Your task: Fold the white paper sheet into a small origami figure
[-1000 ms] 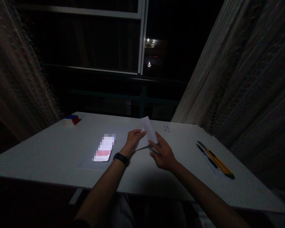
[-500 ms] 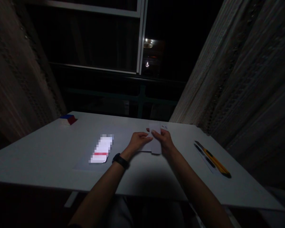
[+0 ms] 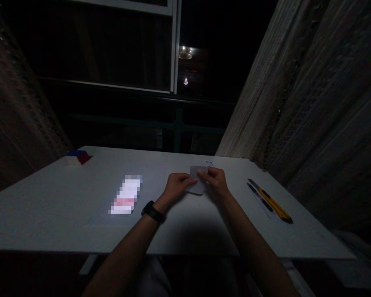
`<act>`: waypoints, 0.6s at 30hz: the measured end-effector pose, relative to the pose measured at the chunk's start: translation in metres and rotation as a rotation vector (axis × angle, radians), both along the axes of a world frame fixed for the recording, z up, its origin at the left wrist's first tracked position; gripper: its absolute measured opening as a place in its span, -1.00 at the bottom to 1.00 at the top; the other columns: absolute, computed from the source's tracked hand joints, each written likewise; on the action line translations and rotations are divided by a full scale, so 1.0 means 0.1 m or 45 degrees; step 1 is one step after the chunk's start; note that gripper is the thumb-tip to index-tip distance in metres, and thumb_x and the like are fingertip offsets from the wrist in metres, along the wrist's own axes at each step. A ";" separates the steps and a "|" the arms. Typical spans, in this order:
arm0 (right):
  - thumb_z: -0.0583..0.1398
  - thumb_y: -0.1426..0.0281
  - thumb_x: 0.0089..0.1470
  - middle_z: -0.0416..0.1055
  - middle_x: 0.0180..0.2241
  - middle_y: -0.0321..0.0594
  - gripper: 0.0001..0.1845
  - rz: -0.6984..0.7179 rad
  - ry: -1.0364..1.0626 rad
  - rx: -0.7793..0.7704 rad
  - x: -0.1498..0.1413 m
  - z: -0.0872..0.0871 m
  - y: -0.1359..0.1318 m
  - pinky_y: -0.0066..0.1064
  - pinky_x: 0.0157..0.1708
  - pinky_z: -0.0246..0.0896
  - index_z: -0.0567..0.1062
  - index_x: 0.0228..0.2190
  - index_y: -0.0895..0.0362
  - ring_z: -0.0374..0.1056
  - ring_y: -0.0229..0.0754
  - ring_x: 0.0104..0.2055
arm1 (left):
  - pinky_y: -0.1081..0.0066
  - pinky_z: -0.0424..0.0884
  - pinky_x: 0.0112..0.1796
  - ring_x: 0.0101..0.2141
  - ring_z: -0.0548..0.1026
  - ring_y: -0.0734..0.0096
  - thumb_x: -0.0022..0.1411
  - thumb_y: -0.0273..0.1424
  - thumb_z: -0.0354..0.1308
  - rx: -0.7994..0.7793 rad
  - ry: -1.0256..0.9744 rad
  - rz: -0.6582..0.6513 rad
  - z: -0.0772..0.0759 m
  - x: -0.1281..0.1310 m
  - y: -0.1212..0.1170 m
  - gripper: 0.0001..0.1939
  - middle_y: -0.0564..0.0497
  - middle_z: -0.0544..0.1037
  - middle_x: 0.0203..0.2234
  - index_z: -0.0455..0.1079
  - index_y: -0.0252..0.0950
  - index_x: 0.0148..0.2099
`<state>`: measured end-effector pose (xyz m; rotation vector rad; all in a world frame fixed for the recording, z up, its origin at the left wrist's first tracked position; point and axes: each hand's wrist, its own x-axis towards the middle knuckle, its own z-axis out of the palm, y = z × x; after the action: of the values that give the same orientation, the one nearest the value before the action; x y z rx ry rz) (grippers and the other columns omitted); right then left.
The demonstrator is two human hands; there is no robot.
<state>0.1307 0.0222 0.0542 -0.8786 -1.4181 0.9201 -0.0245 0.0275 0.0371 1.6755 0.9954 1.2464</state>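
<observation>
Between my two hands is a small piece of folded white paper (image 3: 197, 186), raised slightly above the table with its face toward me. My left hand (image 3: 177, 187) pinches its left edge, the thumb lying across the front. On the opposite side my right hand (image 3: 217, 181) grips the upper right part, thumb in front and fingers behind. The fingertips at the back are hidden by the paper. A dark watch (image 3: 153, 211) is on my left wrist.
A lit, pixelated phone (image 3: 126, 196) lies on the white table (image 3: 64, 214) left of my hands. At the back left sits a colored cube (image 3: 77, 157). On the right lie a yellow utility knife (image 3: 273, 204) and a dark pen (image 3: 259, 197). Curtains (image 3: 250, 90) flank the window.
The paper now looks smaller and more compact: the part that stuck out to the left is no longer seen. My hands stay on it. The whole view has shifted slightly.
</observation>
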 end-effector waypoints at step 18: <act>0.32 0.25 -0.30 0.43 -0.54 -0.27 -0.79 0.054 0.160 -0.009 0.09 0.10 0.02 -0.38 -0.41 0.20 0.53 -0.57 0.13 0.30 -0.21 -0.47 | 0.49 0.29 -0.41 -0.44 0.46 0.37 0.01 -0.28 0.18 0.085 -0.001 0.041 0.05 0.00 -0.03 -0.79 0.03 0.56 -0.50 0.53 -0.29 -0.37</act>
<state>0.1399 0.0246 0.0642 -0.7850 -1.3302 0.9957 -0.0244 0.0245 0.0426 1.7155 0.9940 1.3145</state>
